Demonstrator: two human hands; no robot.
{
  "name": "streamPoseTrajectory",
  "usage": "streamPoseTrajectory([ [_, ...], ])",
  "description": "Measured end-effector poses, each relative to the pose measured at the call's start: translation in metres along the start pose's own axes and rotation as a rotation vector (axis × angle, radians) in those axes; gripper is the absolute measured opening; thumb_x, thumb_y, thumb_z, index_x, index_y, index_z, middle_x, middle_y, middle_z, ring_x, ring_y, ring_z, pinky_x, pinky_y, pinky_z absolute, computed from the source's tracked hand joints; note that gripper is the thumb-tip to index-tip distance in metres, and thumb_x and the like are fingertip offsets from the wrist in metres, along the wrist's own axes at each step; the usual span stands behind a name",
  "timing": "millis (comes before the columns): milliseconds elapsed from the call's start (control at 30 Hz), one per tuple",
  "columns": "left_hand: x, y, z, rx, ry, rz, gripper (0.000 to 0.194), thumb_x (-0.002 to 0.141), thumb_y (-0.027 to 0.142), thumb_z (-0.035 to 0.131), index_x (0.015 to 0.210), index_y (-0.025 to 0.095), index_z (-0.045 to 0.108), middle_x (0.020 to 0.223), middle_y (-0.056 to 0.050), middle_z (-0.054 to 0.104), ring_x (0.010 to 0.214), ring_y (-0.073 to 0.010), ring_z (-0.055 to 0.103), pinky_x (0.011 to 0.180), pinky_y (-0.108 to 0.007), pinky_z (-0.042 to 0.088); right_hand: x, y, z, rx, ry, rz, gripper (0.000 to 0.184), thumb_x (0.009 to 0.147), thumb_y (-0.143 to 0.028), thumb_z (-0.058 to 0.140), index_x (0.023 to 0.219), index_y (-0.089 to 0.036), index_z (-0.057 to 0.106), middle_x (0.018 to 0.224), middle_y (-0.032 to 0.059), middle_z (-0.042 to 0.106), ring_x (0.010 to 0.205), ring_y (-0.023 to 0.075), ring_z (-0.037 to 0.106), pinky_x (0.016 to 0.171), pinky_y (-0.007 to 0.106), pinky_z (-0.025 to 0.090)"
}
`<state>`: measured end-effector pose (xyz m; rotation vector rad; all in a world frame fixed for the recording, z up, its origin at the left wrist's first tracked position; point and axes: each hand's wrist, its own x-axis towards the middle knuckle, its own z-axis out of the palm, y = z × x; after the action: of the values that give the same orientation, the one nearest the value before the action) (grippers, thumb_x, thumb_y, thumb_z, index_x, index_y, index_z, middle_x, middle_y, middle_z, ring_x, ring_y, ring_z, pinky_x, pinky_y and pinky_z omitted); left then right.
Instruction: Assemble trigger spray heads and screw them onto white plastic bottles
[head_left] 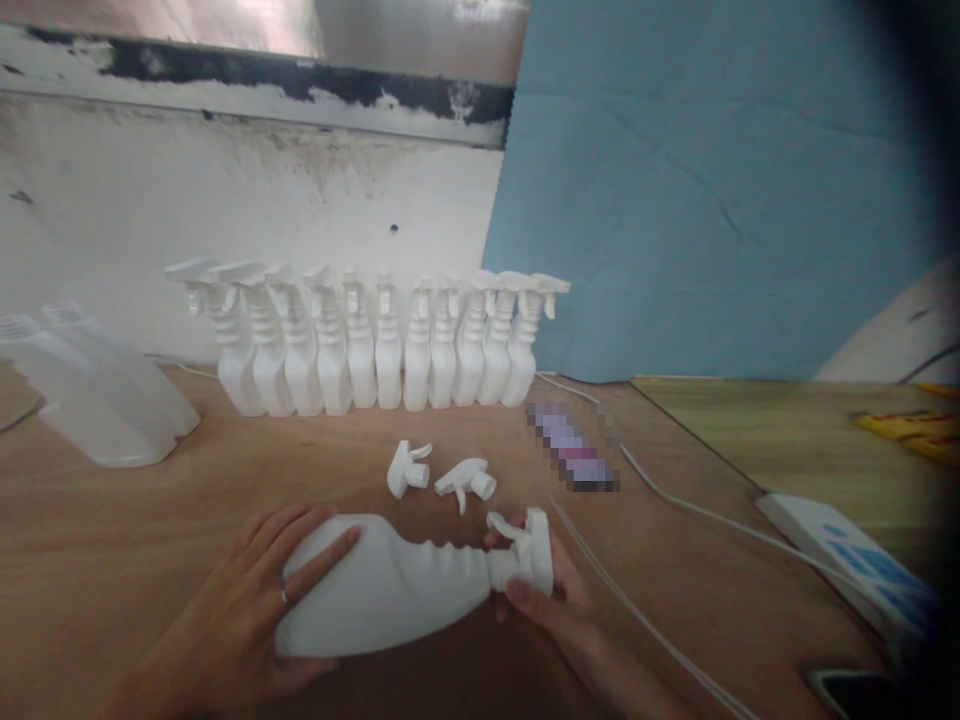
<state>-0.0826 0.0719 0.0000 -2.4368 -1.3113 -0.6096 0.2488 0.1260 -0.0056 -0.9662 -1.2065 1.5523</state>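
Note:
A white spray bottle lies on its side between my hands, its neck pointing right. Around its base wraps my left hand, with a ring on one finger. At the neck, my right hand grips the white trigger sprayer, which sits on the bottle's mouth; how far it is screwed on I cannot tell. Just beyond the bottle, two loose trigger sprayers, one on the left and one on the right, rest on the wooden table.
Several white spray bottles with sprayers stand in a row along the wall. Bottles without sprayers are at the left. A blurred-out purple item, a white cable and a white box with blue print lie to the right.

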Motion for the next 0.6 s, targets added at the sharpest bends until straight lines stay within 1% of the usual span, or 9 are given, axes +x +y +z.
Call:
streamPoseTrajectory([
  [33,-0.0001,0.0001,0.0003,0.003,0.000,-0.002,0.088,0.070,0.048,0.070,0.148,0.026,0.034,0.140,-0.014,0.043,0.124,-0.0376,0.043,0.107,-0.050,0.025,0.0004,0.0006,-0.0004,-0.008,-0.010,0.008,0.056,0.067,-0.043,0.083,0.109,-0.021,0.055,0.094,0.0052,0.069,0.062,0.0157,0.064,0.056,0.029,0.053],
  [133,-0.0006,-0.0011,-0.0001,0.021,-0.010,0.003,0.089,0.070,0.050,0.070,0.148,0.027,0.033,0.141,-0.014,0.043,0.125,-0.0373,0.042,0.107,-0.050,0.026,0.0021,0.0039,-0.0018,-0.056,-0.033,0.081,0.050,0.074,-0.047,0.077,0.107,-0.018,0.054,0.068,0.0012,0.068,0.052,0.0150,0.061,0.051,0.027,0.050],
  [167,-0.0007,-0.0020,-0.0007,0.030,-0.024,0.012,0.089,0.071,0.050,0.069,0.148,0.026,0.033,0.141,-0.014,0.043,0.126,-0.0371,0.042,0.107,-0.049,0.027,0.0025,0.0053,-0.0022,-0.055,-0.037,0.084,0.051,0.076,-0.049,0.075,0.110,-0.018,0.053,0.066,0.0011,0.067,0.051,0.0159,0.062,0.049,0.027,0.051],
  [233,-0.0010,-0.0041,-0.0023,0.051,-0.057,0.040,0.087,0.073,0.052,0.068,0.149,0.024,0.033,0.142,-0.014,0.043,0.126,-0.0369,0.042,0.106,-0.049,0.028,0.0027,0.0075,-0.0027,-0.033,-0.041,0.040,0.054,0.075,-0.050,0.074,0.114,-0.020,0.051,0.076,0.0032,0.069,0.057,0.0177,0.064,0.049,0.028,0.053],
  [300,-0.0012,-0.0057,-0.0036,0.067,-0.070,0.064,0.086,0.075,0.053,0.066,0.149,0.022,0.034,0.142,-0.015,0.043,0.126,-0.0375,0.041,0.106,-0.049,0.028,0.0022,0.0080,-0.0024,-0.020,-0.040,0.009,0.055,0.071,-0.047,0.079,0.112,-0.022,0.052,0.084,0.0034,0.069,0.060,0.0173,0.064,0.048,0.028,0.053],
  [400,-0.0016,-0.0056,-0.0039,0.075,-0.064,0.076,0.086,0.075,0.054,0.066,0.148,0.020,0.034,0.142,-0.017,0.042,0.126,-0.0388,0.041,0.106,-0.051,0.027,0.0011,0.0056,-0.0007,-0.031,-0.034,0.064,0.049,0.078,-0.046,0.074,0.113,-0.020,0.052,0.069,-0.0005,0.066,0.048,0.0135,0.059,0.044,0.025,0.049],
  [433,-0.0017,-0.0049,-0.0035,0.073,-0.063,0.079,0.087,0.075,0.054,0.066,0.148,0.020,0.034,0.142,-0.017,0.042,0.126,-0.0388,0.041,0.105,-0.051,0.028,0.0008,0.0046,-0.0001,-0.016,-0.033,0.070,0.049,0.079,-0.047,0.072,0.115,-0.020,0.051,0.068,-0.0007,0.065,0.047,0.0139,0.059,0.043,0.025,0.049],
  [533,-0.0017,-0.0015,-0.0014,0.050,-0.050,0.040,0.087,0.073,0.054,0.067,0.148,0.023,0.035,0.141,-0.015,0.044,0.125,-0.0381,0.042,0.105,-0.050,0.030,0.0005,0.0036,0.0005,0.029,-0.008,0.036,0.054,0.073,-0.047,0.077,0.113,-0.021,0.052,0.080,0.0026,0.068,0.058,0.0170,0.064,0.048,0.027,0.052],
  [600,-0.0016,0.0004,-0.0002,0.022,-0.041,-0.001,0.087,0.072,0.053,0.068,0.148,0.025,0.035,0.141,-0.014,0.044,0.125,-0.0378,0.043,0.106,-0.050,0.030,0.0004,0.0047,-0.0003,-0.005,0.017,0.043,0.052,0.074,-0.045,0.078,0.113,-0.020,0.053,0.076,0.0010,0.067,0.053,0.0139,0.060,0.045,0.024,0.049],
])
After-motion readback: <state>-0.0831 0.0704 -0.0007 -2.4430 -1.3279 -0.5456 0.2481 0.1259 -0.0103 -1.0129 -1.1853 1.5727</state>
